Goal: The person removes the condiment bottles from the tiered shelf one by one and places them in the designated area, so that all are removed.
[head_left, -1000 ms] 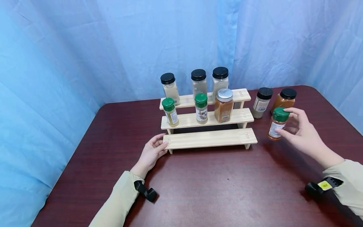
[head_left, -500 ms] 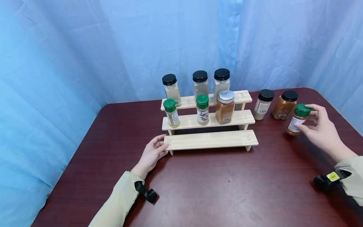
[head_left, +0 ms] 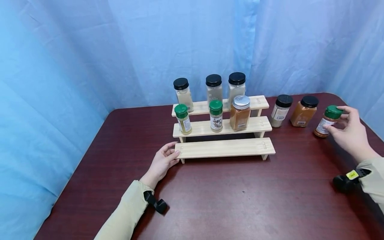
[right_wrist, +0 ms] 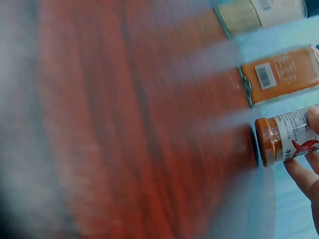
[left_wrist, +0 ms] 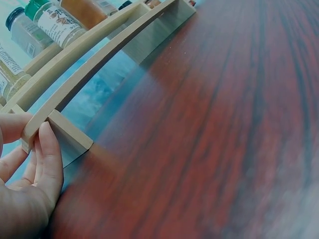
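Observation:
A green-capped spice jar (head_left: 327, 123) with orange-red contents and a white label is in the grip of my right hand (head_left: 349, 133), at the table's right side. In the right wrist view the base of this spice jar (right_wrist: 271, 142) is close over the tabletop. My left hand (head_left: 162, 161) pinches the left end of the lowest shelf of a three-step wooden rack (head_left: 225, 149). Thumb and fingers lie above and below that shelf's end (left_wrist: 37, 124) in the left wrist view. The lowest step carries no jars.
On the middle step stand two green-capped jars (head_left: 216, 122) and a silver-lidded jar (head_left: 240, 116). Several black-lidded jars (head_left: 184, 96) line the top step. Right of the rack are a black-lidded jar (head_left: 279, 113) and an orange-brown jar (head_left: 303, 113). Blue curtains (head_left: 150, 50) hang behind.
My right hand has carried the green-capped spice jar rightward, past the front of the orange-brown jar to its right side. The left hand keeps its pinch on the rack.

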Available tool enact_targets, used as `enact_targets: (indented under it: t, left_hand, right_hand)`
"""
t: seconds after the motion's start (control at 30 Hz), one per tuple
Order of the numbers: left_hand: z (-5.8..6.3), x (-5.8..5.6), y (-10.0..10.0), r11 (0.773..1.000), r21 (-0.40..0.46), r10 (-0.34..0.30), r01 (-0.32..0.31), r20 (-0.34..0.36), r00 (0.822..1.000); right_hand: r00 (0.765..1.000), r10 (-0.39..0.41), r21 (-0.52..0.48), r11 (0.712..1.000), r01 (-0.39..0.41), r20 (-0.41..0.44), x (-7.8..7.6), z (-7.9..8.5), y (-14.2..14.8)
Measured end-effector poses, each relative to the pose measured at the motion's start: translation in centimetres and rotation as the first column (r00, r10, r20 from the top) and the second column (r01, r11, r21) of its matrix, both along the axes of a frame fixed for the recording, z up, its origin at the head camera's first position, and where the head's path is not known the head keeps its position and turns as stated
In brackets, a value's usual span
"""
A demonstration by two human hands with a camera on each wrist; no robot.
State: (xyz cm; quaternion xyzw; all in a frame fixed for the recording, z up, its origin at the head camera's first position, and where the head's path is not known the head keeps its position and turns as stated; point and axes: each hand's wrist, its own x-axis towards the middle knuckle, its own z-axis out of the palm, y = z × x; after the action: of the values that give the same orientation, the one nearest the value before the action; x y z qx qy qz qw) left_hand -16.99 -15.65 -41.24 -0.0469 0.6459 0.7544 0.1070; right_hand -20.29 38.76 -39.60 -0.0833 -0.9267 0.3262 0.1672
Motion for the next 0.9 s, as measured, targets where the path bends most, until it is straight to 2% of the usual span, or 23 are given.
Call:
enact_targets:
  t: [0.17,0.5,0.73,0.9]
  left_hand:
    - [-0.1,-0.1,0.0,1.0,-0.001,-0.001,0.001,-0.001,1.0]
    - [0.1,0.0,0.1,1.0,-0.001,-0.007,0.007,-0.007,1.0]
    - [0.2,0.0,0.1,1.0,-0.004,0.002,-0.002,-0.004,1.0]
    - [0.2,0.1,0.1,1.0,-0.007,0.003,-0.003,-0.005,1.0]
  right_hand:
    - [1.0,0.005,-0.019,1.0,-0.005,-0.005,-0.3,0.4,-0.2]
    - [1.0,0.001,0.059,0.998,0.0,-0.027,-1.3,0.5,0.2]
    - [0.997,0.069,0.011,0.998,-0.069,-0.02,-2.0,1.0,1.0]
    - [0.998,0.068,0.007,0.998,-0.068,0.003,-2.4,1.0,1.4]
